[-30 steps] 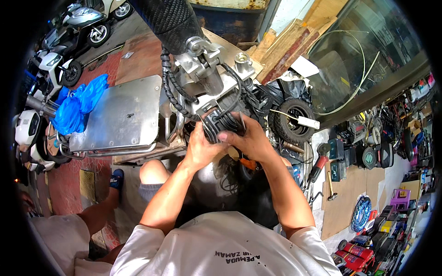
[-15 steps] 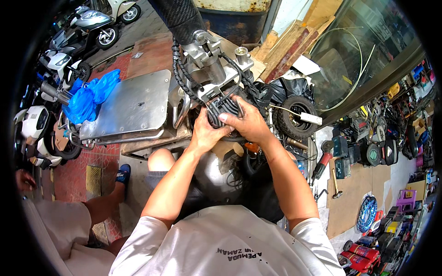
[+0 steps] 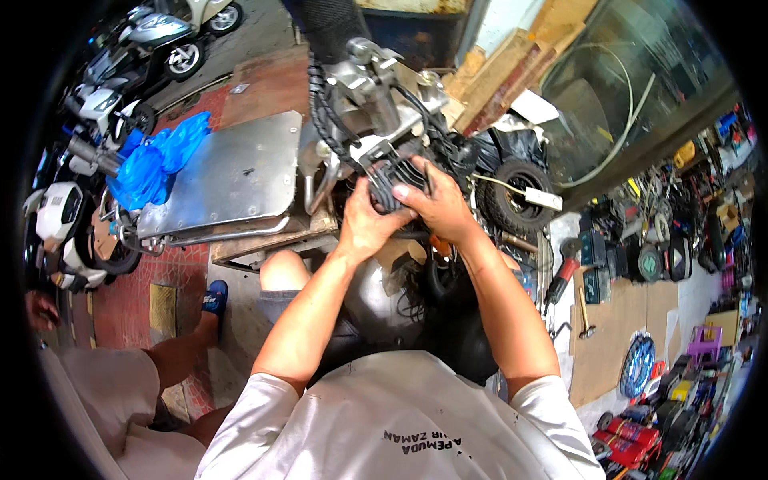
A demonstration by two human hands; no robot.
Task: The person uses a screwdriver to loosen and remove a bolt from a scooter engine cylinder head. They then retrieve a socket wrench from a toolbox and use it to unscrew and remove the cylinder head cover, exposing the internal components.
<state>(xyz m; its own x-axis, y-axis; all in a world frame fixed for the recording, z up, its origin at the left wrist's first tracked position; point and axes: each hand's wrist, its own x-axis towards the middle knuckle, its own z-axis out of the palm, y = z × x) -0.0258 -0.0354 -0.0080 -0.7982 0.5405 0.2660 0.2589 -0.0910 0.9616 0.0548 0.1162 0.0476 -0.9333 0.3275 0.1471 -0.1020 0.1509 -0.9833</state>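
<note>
A dark ribbed part [image 3: 393, 173] sits low at the front of a metal scooter frame, between thin metal bars. My left hand [image 3: 366, 224] wraps its near left side, fingers mostly hidden. From the right, my right hand [image 3: 440, 206] grips the same part, thumb across its ribs and fingers over the far side. Just beyond my hands stands a silver steering clamp [image 3: 374, 90], topped by a black stem [image 3: 330, 30]. Black braided cables [image 3: 322, 100] hang beside it. To the left lies the frame's flat silver deck [image 3: 232, 176].
A blue plastic bag [image 3: 156, 172] lies at the deck's left end. A knobby tyre [image 3: 516, 200] and wooden boards [image 3: 516, 72] are at the right. An angle grinder [image 3: 565, 272] and a hammer [image 3: 586, 312] lie on the floor. Another person's leg [image 3: 180, 356] is at lower left.
The steering clamp and stem have swung slightly to the right. Both hands have shifted a little right with the ribbed part, their grip looking the same.
</note>
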